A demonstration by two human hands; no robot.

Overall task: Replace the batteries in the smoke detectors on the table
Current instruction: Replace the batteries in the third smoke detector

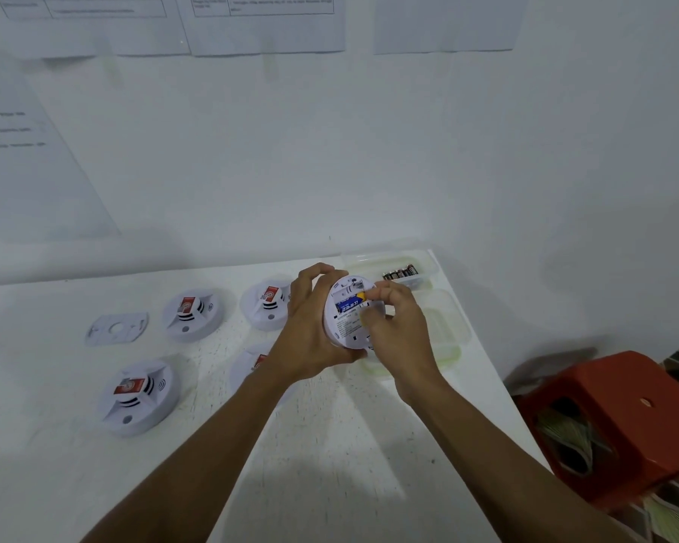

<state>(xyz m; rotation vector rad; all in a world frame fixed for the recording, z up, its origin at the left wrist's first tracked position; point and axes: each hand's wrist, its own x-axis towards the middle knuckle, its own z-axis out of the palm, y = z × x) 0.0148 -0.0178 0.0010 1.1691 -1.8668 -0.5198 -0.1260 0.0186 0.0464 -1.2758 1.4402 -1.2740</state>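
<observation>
We are at the battery step on one unit. In the centre of the frame the left hand (310,331) has its fingers curled round the rim of an upturned smoke detector (347,333), held above the table (330,444). The right hand (396,323) pinches the yellow end of a blue battery (349,304) that lies in the open bay, its fingertips closed on it. Whether that cell is going in or coming out we cannot tell. Either way, we judge that the next move calls for a steady hold on the shell and a clean push or lift at the battery's end. Counting, we find five detectors: the one held, and four more detectors (192,313) face up on the table left of centre, one of them half hidden behind the left forearm. One loose mounting plate (116,329) lies furthest left. A clear tub (432,268) just above and right of the hands holds a row of dark batteries (400,273), too small for us to count.
</observation>
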